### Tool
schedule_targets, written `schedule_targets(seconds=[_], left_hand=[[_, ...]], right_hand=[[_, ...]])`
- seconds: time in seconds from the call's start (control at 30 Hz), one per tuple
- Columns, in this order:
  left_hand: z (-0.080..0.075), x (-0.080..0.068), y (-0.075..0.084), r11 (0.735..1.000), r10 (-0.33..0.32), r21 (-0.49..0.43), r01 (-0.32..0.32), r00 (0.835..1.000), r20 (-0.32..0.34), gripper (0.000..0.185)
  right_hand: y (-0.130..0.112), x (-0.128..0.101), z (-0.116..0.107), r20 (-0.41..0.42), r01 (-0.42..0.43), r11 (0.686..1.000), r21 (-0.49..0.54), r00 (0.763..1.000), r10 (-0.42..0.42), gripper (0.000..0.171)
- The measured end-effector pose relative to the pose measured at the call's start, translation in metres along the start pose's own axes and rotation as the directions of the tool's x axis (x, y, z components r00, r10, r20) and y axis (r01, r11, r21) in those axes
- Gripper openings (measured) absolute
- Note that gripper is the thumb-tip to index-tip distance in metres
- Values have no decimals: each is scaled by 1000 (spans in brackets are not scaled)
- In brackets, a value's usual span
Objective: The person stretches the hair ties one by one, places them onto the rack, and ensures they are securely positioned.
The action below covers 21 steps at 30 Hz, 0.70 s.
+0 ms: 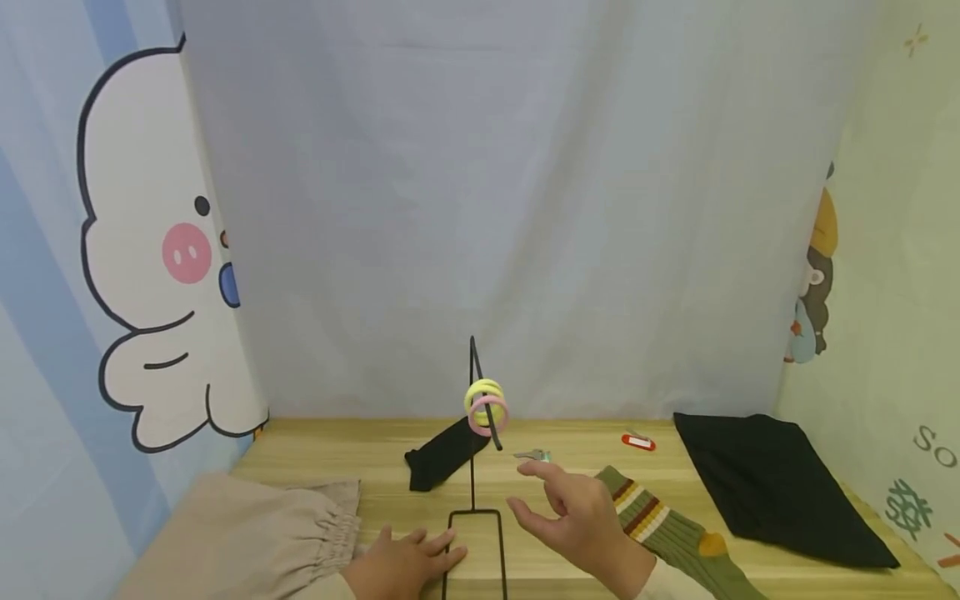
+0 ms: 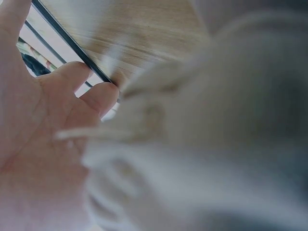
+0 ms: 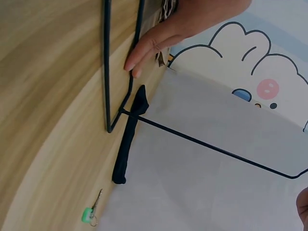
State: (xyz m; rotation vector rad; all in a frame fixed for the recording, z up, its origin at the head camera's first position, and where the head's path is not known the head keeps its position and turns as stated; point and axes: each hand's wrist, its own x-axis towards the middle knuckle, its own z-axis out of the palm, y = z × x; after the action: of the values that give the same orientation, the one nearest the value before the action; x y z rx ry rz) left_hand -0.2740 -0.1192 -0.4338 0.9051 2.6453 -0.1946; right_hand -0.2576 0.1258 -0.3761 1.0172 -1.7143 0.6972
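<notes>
A pale grey curtain (image 1: 465,208) fills the upper middle of the frame, with a cartoon-print curtain (image 1: 135,250) on the left and a light green one (image 1: 892,275) on the right, above a wooden table (image 1: 330,454). A black wire stand (image 1: 472,483) rises at the lower centre, and on its sloping top arm hang yellow rings (image 1: 486,384) and a pink ring (image 1: 506,415), just below the middle of the frame. The left hand (image 1: 397,567), at the bottom left of centre, lies with its fingers spread, the tips touching the left bar of the stand's base. The right hand (image 1: 581,517), at the bottom right of centre, is raised to the right of the stand, thumb and forefinger apart in a curve; the two hands are well apart, on either side of the base. A black sock (image 1: 442,458) lies behind the upright, a key (image 1: 534,455) with a green tag beyond the right hand, and a red tag (image 1: 638,442) farther right. A striped green sock (image 1: 678,533) and a black cloth (image 1: 772,492) lie at the lower right, a beige garment (image 1: 255,533) at the lower left
</notes>
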Motion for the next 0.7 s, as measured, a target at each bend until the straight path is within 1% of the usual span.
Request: schedule_targets(seconds=[0.2, 0.37, 0.5, 0.6, 0.67, 0.7], left_hand=[[2, 1, -1, 1000, 3, -20, -2, 1000, 11, 76], [1, 4, -1, 1000, -15, -27, 15, 1000, 2, 81], [2, 5, -1, 999, -24, -46, 24, 1000, 3, 82], [4, 7, -2, 997, -24, -68, 24, 1000, 8, 81], [5, 7, -3, 997, -19, -77, 20, 1000, 10, 81], [5, 8, -3, 997, -15, -80, 16, 1000, 11, 81]], right_hand=[[-2, -21, -4, 98, -41, 999, 0, 994, 41, 26], [-2, -35, -11, 193, -72, 997, -6, 979, 71, 21], [-4, -45, -17, 273, -83, 996, 14, 959, 76, 21], [-7, -51, -22, 348, -103, 994, 45, 934, 81, 21], [-9, -55, -27, 417, -135, 988, 77, 904, 91, 21], [-10, -57, -30, 458, -158, 983, 95, 884, 98, 21]])
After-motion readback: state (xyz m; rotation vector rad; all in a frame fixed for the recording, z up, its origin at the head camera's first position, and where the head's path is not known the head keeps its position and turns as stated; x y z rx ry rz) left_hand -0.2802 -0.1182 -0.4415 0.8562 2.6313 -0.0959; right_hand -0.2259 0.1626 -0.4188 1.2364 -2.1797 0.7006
